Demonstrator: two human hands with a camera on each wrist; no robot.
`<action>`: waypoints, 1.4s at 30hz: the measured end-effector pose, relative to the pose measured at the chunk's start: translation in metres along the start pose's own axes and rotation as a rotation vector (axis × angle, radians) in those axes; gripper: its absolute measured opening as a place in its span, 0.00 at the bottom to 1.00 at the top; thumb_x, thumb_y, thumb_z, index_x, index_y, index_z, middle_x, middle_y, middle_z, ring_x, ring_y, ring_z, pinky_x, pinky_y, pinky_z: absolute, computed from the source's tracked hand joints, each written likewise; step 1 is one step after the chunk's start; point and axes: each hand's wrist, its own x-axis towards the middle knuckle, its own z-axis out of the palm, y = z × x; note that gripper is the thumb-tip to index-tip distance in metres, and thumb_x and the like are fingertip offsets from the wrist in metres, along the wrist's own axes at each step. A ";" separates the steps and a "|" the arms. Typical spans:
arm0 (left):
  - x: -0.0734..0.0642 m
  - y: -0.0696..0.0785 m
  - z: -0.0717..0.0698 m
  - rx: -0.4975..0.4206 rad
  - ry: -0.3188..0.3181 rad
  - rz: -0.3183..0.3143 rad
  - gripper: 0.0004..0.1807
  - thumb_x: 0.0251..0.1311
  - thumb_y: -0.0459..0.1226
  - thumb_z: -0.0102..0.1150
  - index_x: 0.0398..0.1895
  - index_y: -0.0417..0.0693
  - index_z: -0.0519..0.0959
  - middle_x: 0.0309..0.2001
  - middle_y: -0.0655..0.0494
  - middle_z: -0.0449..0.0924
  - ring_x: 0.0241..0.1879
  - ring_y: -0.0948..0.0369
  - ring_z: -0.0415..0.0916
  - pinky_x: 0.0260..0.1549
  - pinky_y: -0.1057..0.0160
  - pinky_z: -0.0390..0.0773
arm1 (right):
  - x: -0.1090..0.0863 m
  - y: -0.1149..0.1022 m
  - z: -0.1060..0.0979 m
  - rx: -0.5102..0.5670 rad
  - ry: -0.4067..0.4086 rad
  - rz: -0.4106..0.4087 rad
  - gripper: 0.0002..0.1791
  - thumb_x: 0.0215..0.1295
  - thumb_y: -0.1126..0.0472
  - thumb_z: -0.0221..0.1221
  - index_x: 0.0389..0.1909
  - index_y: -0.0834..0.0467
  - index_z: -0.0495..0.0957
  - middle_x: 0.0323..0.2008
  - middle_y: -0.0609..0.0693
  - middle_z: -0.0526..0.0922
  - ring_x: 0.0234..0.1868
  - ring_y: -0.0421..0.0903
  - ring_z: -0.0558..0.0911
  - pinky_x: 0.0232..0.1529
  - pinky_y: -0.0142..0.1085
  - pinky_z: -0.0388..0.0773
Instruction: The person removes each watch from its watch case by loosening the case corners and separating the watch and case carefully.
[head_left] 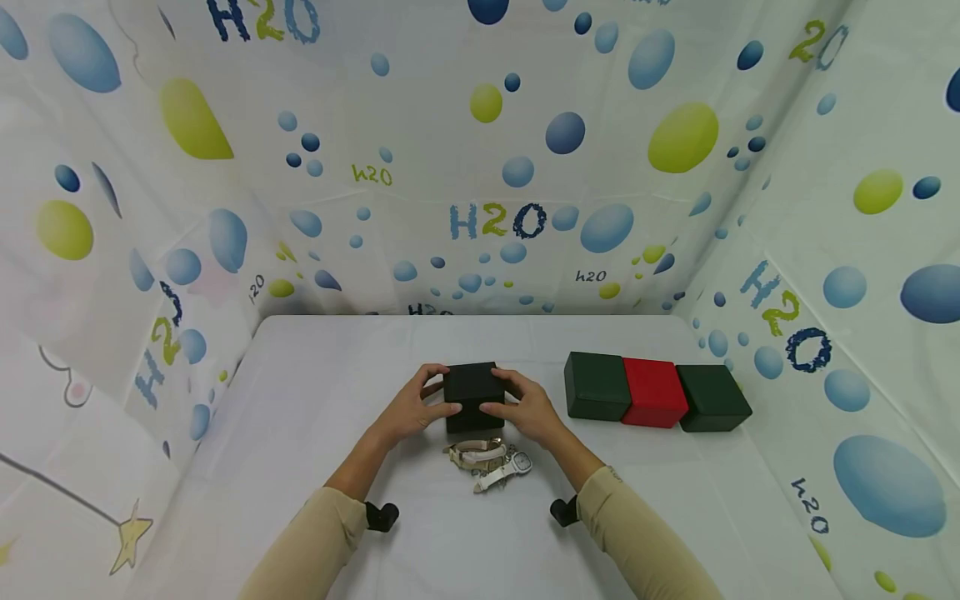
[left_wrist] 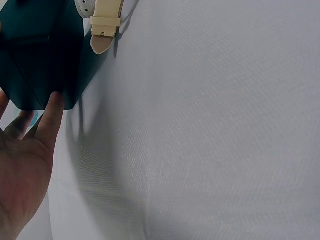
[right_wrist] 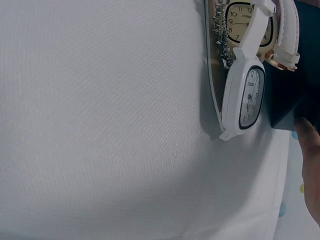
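A dark, nearly black box (head_left: 474, 390) stands on the white table in the middle of the head view. My left hand (head_left: 412, 408) grips its left side, thumb at the front and fingers towards the back. On its right side my right hand (head_left: 531, 412) holds it the same way. Just in front of the box lies a small heap of wristwatches (head_left: 480, 454) with pale straps. A white watch (right_wrist: 245, 97) lies at the near edge of that heap, its dial plain in the right wrist view. In the left wrist view a cream strap (left_wrist: 106, 22) pokes out beside the box.
To the right, a dark green box (head_left: 597, 386), a red box (head_left: 654, 393) and another dark green box (head_left: 714, 398) stand in a row, side by side. A white cloth printed with bubbles (head_left: 495, 150) hangs behind the table (head_left: 300, 367) and at both sides.
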 end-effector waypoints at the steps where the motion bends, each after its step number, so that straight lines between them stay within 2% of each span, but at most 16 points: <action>1: 0.000 0.000 0.000 -0.001 0.000 0.001 0.41 0.61 0.48 0.75 0.73 0.60 0.63 0.83 0.50 0.50 0.79 0.40 0.58 0.70 0.35 0.67 | 0.000 0.000 0.000 0.002 0.000 -0.001 0.40 0.62 0.52 0.75 0.74 0.44 0.71 0.77 0.50 0.68 0.78 0.57 0.68 0.70 0.53 0.73; 11: -0.001 0.000 0.000 -0.032 -0.002 0.005 0.41 0.59 0.45 0.77 0.72 0.60 0.64 0.82 0.52 0.51 0.80 0.39 0.56 0.71 0.35 0.65 | 0.000 0.002 0.001 0.010 0.000 -0.001 0.40 0.61 0.56 0.76 0.74 0.46 0.71 0.77 0.51 0.68 0.78 0.56 0.67 0.69 0.50 0.74; 22: 0.000 0.001 0.001 -0.062 -0.016 0.014 0.41 0.57 0.40 0.78 0.70 0.60 0.64 0.82 0.54 0.51 0.81 0.39 0.52 0.70 0.37 0.69 | -0.001 0.003 0.002 0.042 -0.023 0.010 0.41 0.60 0.59 0.76 0.74 0.49 0.69 0.77 0.53 0.66 0.78 0.54 0.66 0.72 0.49 0.71; 29: 0.005 -0.005 0.007 -0.036 -0.042 0.067 0.46 0.51 0.31 0.80 0.70 0.55 0.61 0.85 0.48 0.43 0.82 0.38 0.49 0.72 0.40 0.67 | -0.002 0.010 0.006 -0.026 -0.024 -0.019 0.44 0.58 0.63 0.77 0.73 0.52 0.65 0.76 0.59 0.65 0.79 0.57 0.64 0.73 0.52 0.70; 33: 0.005 -0.004 0.008 -0.019 -0.047 0.067 0.47 0.52 0.32 0.80 0.70 0.56 0.60 0.85 0.49 0.41 0.82 0.40 0.48 0.73 0.39 0.65 | -0.001 0.011 0.008 -0.134 -0.010 -0.051 0.44 0.61 0.58 0.76 0.74 0.53 0.64 0.79 0.57 0.62 0.81 0.57 0.61 0.75 0.56 0.66; 38: 0.003 -0.004 0.006 -0.012 -0.058 0.050 0.48 0.53 0.34 0.81 0.73 0.58 0.60 0.85 0.50 0.42 0.82 0.41 0.50 0.74 0.40 0.63 | -0.002 0.003 0.014 -0.385 0.024 -0.155 0.39 0.67 0.45 0.69 0.75 0.52 0.69 0.83 0.55 0.53 0.84 0.60 0.50 0.77 0.65 0.55; 42: 0.002 -0.008 0.006 -0.057 -0.083 0.048 0.53 0.55 0.35 0.79 0.78 0.60 0.54 0.84 0.44 0.43 0.82 0.42 0.51 0.77 0.41 0.58 | 0.000 -0.009 0.023 -0.619 -0.006 -0.304 0.33 0.73 0.43 0.63 0.73 0.52 0.73 0.81 0.55 0.61 0.83 0.58 0.54 0.79 0.65 0.47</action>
